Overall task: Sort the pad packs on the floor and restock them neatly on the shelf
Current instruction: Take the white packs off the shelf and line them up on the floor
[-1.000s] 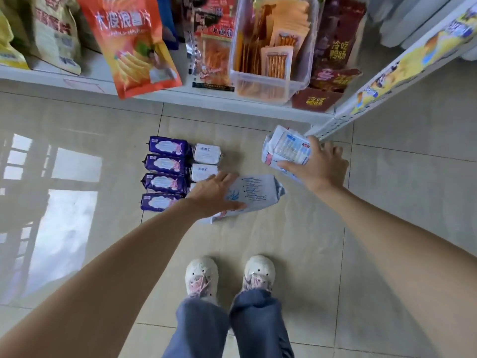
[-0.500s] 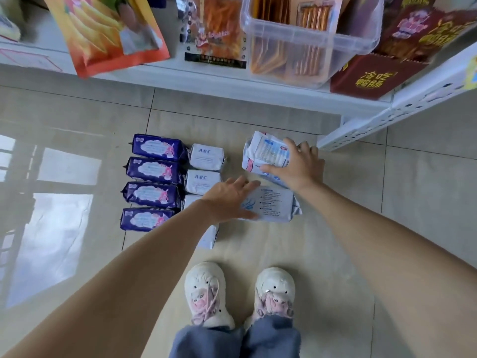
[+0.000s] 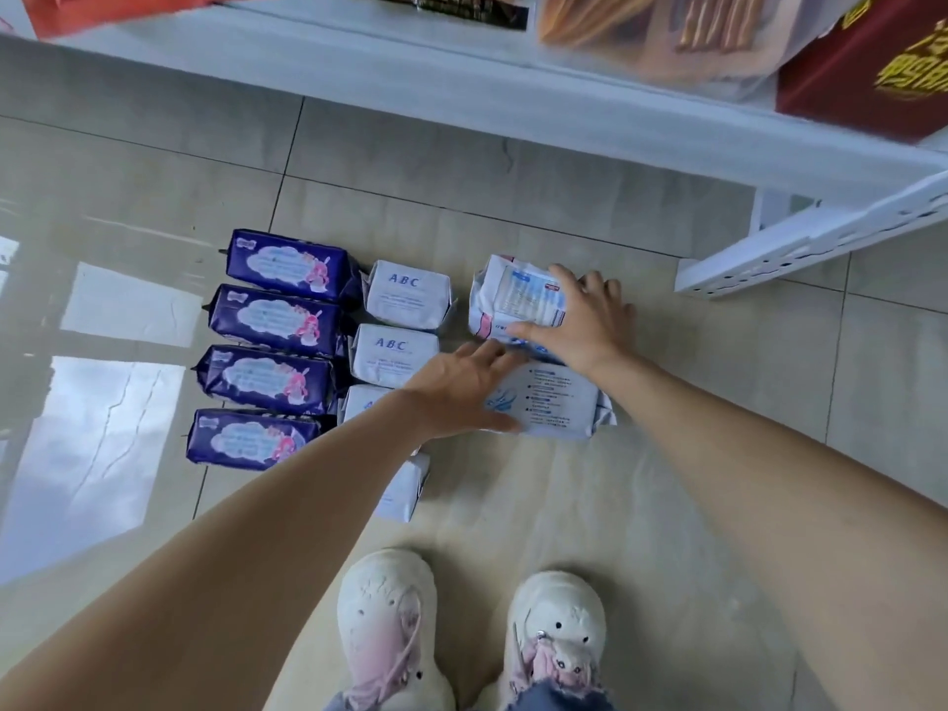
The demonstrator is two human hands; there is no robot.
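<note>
Hands at work on the floor tiles: your right hand (image 3: 585,320) grips a white pad pack (image 3: 518,300); your left hand (image 3: 461,387) presses flat on another (image 3: 554,402). Soft, light, slippery-looking film; hold them by the long sides.

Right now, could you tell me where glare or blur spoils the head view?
Head view: window glare washes the floor tiles at left; the shelf goods along the top are motion-blurred; edges bow from the wide lens; the purple packs stay sharp.
</note>
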